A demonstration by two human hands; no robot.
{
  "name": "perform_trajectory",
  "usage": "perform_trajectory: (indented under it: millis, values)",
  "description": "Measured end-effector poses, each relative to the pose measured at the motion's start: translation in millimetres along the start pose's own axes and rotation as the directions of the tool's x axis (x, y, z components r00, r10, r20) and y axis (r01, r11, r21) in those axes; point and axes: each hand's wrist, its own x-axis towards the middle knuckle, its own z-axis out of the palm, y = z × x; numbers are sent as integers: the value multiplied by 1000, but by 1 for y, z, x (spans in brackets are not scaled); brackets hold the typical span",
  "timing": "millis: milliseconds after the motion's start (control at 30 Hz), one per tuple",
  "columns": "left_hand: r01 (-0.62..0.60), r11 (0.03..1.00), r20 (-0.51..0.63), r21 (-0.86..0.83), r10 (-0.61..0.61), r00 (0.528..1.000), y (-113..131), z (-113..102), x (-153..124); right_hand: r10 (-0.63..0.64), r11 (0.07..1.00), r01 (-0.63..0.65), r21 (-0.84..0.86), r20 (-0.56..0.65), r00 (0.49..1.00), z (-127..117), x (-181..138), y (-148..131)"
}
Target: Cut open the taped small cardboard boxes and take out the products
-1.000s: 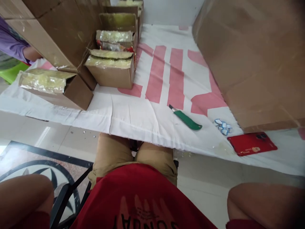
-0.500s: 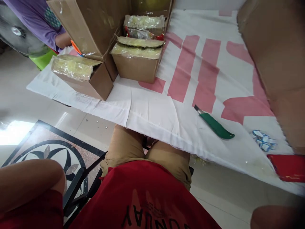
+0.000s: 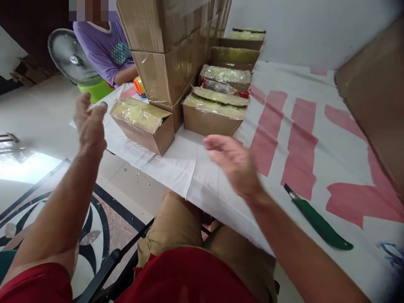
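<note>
The left hand (image 3: 91, 122) hangs in the air by the left corner of the tabletop (image 3: 205, 181), its fingers parted from the thumb and gripping nothing. The right hand (image 3: 232, 166) hovers over the near edge, fingers loosely bent, likewise holding nothing. Between the 2 hands, 1 taped carton (image 3: 142, 126) sits at the near edge toward the left corner, touched by neither. Behind it rises a carton stack (image 3: 176, 54); 1 green knife (image 3: 318, 223) lies farther right along the near edge.
</note>
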Motion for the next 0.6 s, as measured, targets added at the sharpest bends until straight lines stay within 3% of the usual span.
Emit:
perform_trajectory:
  millis: [100,200,267,367,500,600]
  values:
    - [266,964,19,-20,-266,964,-30,17,10,104,994,-101,-30,113,988,48,33,11]
    - [291,957,70,-17,-289,955,-50,23,9,182,982,-170,-78,187,965,91,56,26]
    - [260,965,69,7,-260,963,-53,19,1,187,982,-174,-79,201,962,101,57,33]
    - [218,975,99,40,-221,970,-49,8,-26,158,986,-145,-84,181,971,87,34,36]
    - [156,987,229,34,-160,960,-33,5,-88,124,980,-111,-166,67,990,36,-24,26]
    - [133,991,367,27,-133,920,-17,17,-138,165,954,-171,-244,-46,985,-3,-79,13]
